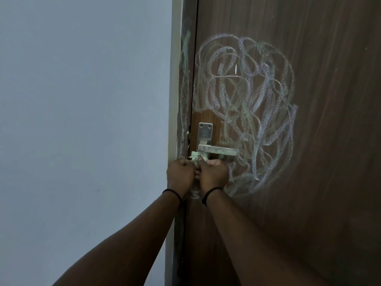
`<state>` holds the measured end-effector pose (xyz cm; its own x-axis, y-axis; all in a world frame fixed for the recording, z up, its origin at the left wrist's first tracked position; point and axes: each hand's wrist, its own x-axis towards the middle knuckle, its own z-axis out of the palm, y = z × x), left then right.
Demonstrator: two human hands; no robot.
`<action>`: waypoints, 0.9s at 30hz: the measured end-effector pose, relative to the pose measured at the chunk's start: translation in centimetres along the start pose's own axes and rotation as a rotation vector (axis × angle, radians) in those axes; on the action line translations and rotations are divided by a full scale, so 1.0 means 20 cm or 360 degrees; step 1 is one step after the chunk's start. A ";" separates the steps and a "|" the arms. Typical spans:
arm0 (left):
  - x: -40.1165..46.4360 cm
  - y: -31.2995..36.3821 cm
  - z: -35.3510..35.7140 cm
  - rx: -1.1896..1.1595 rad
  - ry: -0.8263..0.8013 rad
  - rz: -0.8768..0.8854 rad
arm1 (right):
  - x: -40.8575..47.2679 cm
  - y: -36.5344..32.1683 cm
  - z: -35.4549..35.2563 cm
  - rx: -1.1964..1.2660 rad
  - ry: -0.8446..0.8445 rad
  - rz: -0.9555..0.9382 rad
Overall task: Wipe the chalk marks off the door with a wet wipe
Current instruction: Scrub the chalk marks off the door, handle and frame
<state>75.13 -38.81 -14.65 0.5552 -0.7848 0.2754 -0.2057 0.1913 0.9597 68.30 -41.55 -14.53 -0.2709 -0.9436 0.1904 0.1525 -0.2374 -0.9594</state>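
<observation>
A dark brown wooden door (321, 141) carries a big tangle of pale chalk marks (247, 104) above and to the right of its metal lever handle (218, 150). More chalk streaks run down the door frame (184, 83). A crumpled, greenish wet wipe (198, 156) sits just under the handle's left end. My left hand (181, 174) and my right hand (213, 174) are both fisted side by side below the handle, gripping the wipe between them. A patch of door around the handle plate looks free of chalk.
A plain pale wall (82, 120) fills the left half of the view, meeting the door frame at a light trim strip (174, 100). Both wrists wear thin black bands.
</observation>
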 end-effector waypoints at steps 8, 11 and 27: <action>-0.04 0.14 0.01 0.0266 0.0267 0.0410 | 0.01 -0.04 -0.07 -0.0150 -0.0244 -0.0143; -0.04 0.18 0.07 0.0355 0.0386 0.0579 | 0.04 -0.02 -0.17 -0.0211 -0.0265 -0.0159; -0.09 0.08 0.21 0.0066 0.0290 0.0451 | 0.06 -0.05 -0.26 -0.0162 -0.0314 -0.0406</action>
<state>70.39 -39.53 -13.84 0.6056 -0.5847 0.5399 -0.4030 0.3597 0.8416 62.81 -41.18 -14.51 -0.0976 -0.8855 0.4544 0.0051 -0.4570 -0.8895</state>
